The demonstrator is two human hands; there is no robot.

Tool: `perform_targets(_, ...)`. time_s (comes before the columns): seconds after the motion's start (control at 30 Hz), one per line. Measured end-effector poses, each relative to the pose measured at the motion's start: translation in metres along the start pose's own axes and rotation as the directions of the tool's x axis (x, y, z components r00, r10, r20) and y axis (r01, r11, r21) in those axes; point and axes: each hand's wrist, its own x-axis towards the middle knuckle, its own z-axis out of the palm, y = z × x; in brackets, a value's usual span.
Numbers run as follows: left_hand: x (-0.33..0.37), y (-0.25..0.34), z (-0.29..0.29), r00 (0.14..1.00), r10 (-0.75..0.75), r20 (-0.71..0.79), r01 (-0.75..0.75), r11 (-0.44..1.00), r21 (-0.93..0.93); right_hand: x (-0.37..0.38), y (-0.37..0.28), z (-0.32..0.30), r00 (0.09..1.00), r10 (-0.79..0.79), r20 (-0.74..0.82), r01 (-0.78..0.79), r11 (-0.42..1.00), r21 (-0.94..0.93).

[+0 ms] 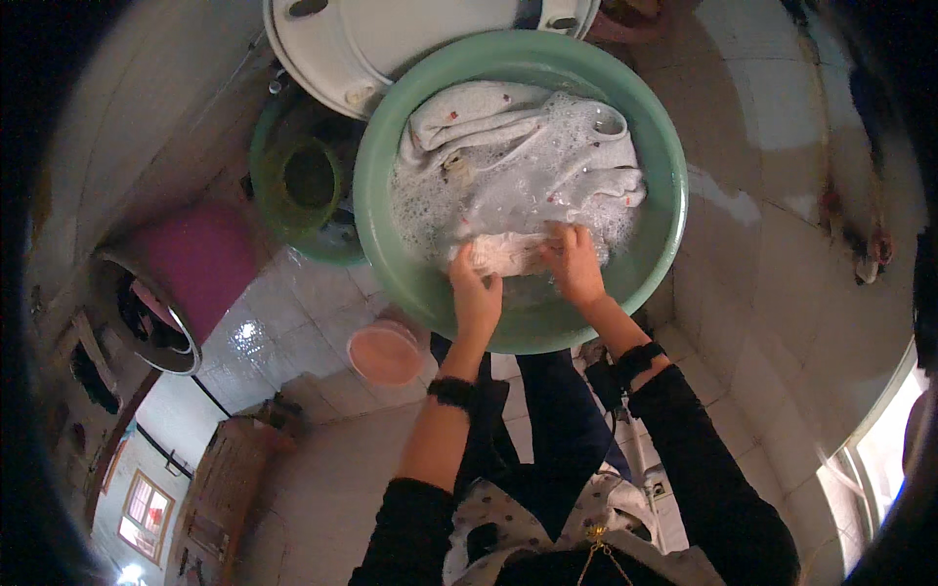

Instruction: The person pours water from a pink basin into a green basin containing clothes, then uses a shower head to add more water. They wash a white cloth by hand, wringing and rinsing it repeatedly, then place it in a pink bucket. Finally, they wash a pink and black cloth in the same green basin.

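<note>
A large round green basin holds sudsy water and a soaked white knitted garment with small red specks. At its near side, a bunched pale section of cloth stretches between my two hands; whether it belongs to the same garment I cannot tell. My left hand grips its left end, fingers closed on it. My right hand pinches the right end, thumb and fingers around the fabric. Foam hides part of the garment's outline.
Behind the basin stands a white plastic lid or tub. To the left are a darker green basin with a strainer-like bowl, a magenta bucket and a small pink tub on wet floor tiles. A tiled wall runs along the right.
</note>
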Motion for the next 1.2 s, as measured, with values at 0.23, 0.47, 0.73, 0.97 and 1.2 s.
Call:
perform_targets(0.23, 0.032, -0.045, 0.027, 0.983, -0.028, 0.179, -0.043, 0.924, 0.380, 0.023, 0.011, 0.044, 0.723, 0.365, 0.586, -0.175, 0.918, -0.357)
perform_targets(0.47, 0.003, 0.022, 0.001, 0.578, -0.477, 0.663, 0.779, 0.080, -0.622, -0.020, -0.069, -0.090, 0.836, -0.418, 0.354, 0.224, 0.851, 0.476)
perform_targets(0.73, -0.054, 0.085, -0.041, 0.555, -0.027, 0.832, 0.826, -0.104, -0.554, -0.030, -0.125, -0.199, 0.796, -0.256, 0.549, -0.182, 0.763, 0.620)
perform_targets(0.97, -0.078, 0.128, -0.066, 0.508, 0.183, 0.842, 0.830, 0.158, -0.535, 0.024, -0.097, -0.146, 0.749, -0.292, 0.595, -0.312, 0.636, 0.705)
perform_targets(1.2, -0.101, 0.162, -0.042, 0.688, 0.454, 0.566, 0.716, -0.552, -0.427, -0.011, -0.101, -0.122, 0.697, -0.472, 0.539, -0.695, -0.259, 0.671)
